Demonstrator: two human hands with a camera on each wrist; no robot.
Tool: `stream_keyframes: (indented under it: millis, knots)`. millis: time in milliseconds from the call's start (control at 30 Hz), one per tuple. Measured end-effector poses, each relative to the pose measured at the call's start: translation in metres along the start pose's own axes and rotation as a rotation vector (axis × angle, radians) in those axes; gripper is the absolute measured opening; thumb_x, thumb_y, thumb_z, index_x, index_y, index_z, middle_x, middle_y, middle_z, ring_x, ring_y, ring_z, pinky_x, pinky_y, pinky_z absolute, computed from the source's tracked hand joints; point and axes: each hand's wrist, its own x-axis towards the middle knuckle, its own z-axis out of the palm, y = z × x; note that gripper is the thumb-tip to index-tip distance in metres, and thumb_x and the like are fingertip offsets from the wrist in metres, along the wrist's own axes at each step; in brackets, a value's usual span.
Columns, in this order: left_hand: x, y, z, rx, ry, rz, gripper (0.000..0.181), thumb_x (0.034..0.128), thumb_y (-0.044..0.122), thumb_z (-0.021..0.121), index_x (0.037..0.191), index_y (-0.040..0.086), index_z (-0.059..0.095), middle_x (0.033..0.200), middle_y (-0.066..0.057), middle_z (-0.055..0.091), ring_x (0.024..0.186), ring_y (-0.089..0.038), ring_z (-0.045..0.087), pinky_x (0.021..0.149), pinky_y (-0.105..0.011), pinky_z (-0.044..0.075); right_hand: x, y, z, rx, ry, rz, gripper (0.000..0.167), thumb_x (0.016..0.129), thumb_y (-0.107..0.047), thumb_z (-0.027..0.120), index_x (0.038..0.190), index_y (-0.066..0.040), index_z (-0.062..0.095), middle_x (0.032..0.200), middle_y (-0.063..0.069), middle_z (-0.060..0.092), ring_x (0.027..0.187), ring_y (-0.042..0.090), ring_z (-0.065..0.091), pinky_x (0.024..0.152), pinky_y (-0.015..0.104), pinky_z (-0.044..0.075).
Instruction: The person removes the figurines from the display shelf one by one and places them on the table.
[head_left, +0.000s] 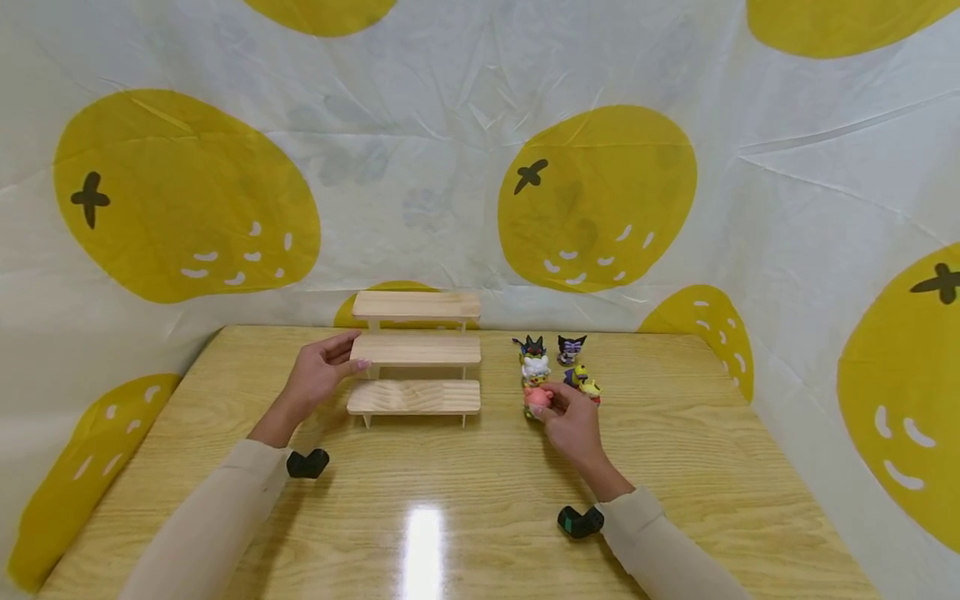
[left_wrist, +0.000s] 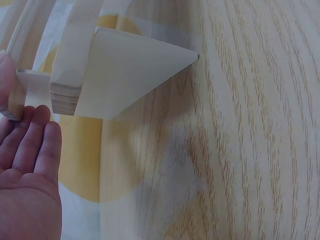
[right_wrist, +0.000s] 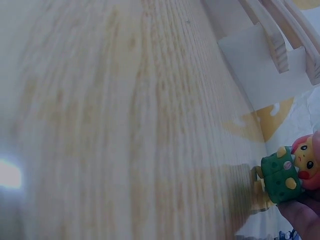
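A three-tier wooden display stand (head_left: 414,397) stands on the table. My left hand (head_left: 318,371) is at the left end of its middle tier, thumb on one side of the board and fingers on the other; the left wrist view shows the fingers (left_wrist: 37,145) at the board's end. With thumb and fingers, my right hand (head_left: 573,425) pinches a small figurine (head_left: 537,397) with a pink head. In the right wrist view the figurine's green body (right_wrist: 281,177) and yellow face show, while the hand hides part of the head.
Around the right hand stand more figurines: a white-topped one (head_left: 536,368), a black-eared one (head_left: 533,346), a purple-and-black one (head_left: 571,348), and yellow ones (head_left: 591,390) partly behind the hand. A fruit-print curtain (head_left: 420,208) hangs behind the wooden table (head_left: 480,475).
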Motion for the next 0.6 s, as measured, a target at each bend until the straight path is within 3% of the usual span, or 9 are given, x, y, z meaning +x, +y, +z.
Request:
stream_keyframes:
  millis: [300,600]
  knots:
    - [0.0003,-0.0025,-0.001,0.008,-0.004,0.006,0.069,0.1006,0.023,0.072,0.16,0.009,0.042,0.167,-0.019,0.036,0.154,-0.038,0.039,0.117,-0.046,0.043,-0.002,-0.0011,-0.0001,-0.039,-0.018,0.012,0.034,0.093,0.001,0.075,0.126,0.006,0.069,0.125,0.026,0.072,0.117,0.037,0.071,0.096,0.045,0.063]
    - [0.0013,-0.0031,-0.0017,0.013,-0.009,0.002,0.07,0.1004,0.024,0.073,0.16,0.008,0.041,0.166,-0.02,0.038,0.154,-0.038,0.039,0.117,-0.046,0.044,-0.0035,-0.003,-0.0033,0.002,-0.07,0.027,0.04,0.097,-0.002,0.071,0.135,0.006,0.062,0.136,0.028,0.065,0.129,0.04,0.065,0.106,0.047,0.058]
